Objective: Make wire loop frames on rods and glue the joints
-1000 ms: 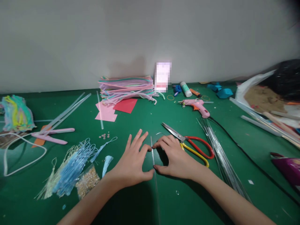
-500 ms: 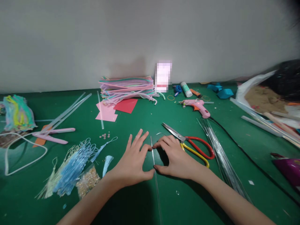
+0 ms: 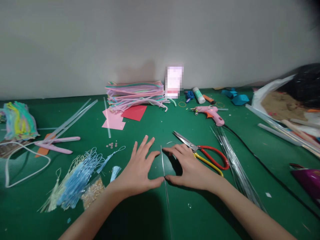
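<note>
A thin silvery wire [image 3: 168,200] lies lengthwise on the green table between my hands, running towards me. My left hand [image 3: 140,166] is open with its fingers spread; the thumb tip meets the wire and the index finger stops just left of it. On the other side, my right hand [image 3: 186,166] has its thumb tip at the wire and its index fingertip close to the upper part, with a gap between thumb and finger. Scissors [image 3: 200,148] with one red and one yellow handle lie beside my right hand. A bundle of similar wires [image 3: 236,166] lies farther right.
A pink glue gun [image 3: 210,111] with a black cord lies at the back right. Blue tassels [image 3: 77,180] and a bag of gold beads [image 3: 93,191] are at left. Behind are pipe cleaners [image 3: 135,95], pink paper [image 3: 113,120] and a blurred-out upright screen [image 3: 174,80].
My left hand has shifted slightly left, its index finger moving off the wire and its fingers spreading wider. My right index fingertip has risen a little. The wire stays in place.
</note>
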Demonstrator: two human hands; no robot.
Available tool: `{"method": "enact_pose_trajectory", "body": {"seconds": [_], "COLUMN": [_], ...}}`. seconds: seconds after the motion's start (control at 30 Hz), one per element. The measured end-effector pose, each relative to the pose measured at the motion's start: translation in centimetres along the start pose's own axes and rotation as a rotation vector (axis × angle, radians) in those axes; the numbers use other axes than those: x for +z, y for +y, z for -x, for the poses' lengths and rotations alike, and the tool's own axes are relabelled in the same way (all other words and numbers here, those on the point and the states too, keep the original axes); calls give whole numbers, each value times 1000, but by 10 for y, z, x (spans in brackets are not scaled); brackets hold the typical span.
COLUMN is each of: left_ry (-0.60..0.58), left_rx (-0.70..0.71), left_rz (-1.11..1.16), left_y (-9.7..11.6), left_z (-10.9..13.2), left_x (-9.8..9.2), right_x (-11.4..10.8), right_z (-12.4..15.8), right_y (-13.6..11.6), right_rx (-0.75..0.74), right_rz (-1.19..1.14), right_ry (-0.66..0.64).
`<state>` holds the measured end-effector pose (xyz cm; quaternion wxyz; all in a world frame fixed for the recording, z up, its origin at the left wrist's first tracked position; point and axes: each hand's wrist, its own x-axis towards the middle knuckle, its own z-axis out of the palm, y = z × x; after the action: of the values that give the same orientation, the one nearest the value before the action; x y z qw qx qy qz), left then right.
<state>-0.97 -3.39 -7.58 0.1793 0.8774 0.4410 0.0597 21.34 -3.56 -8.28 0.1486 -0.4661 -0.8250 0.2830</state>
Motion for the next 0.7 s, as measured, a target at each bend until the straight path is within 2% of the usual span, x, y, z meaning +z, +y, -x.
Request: {"method": "enact_pose_trajectory", "body": {"seconds": [0.1,0.27,0.43,0.53,0.7], "left_ry": [-8,-228,-310,-334,-327], "left_rx": [-40,-7,69,102,82], "left_rz": [-5,35,18,20,17], "left_y": [-12,-37,-42,-40,-43], "left_z": [4,14,10,3,-3], "left_x": [-17,-39,-34,-30,-26], "right_x": [-8,-25,-26,-25,-25], "right_z": [1,7,13,13,13], "right_y": [3,17,24,22,18], "right_rx": [30,81,87,116,127], "right_rz": [43,159,212,203,192], "right_ry": [-25,-119,-252,-275,-285]}}
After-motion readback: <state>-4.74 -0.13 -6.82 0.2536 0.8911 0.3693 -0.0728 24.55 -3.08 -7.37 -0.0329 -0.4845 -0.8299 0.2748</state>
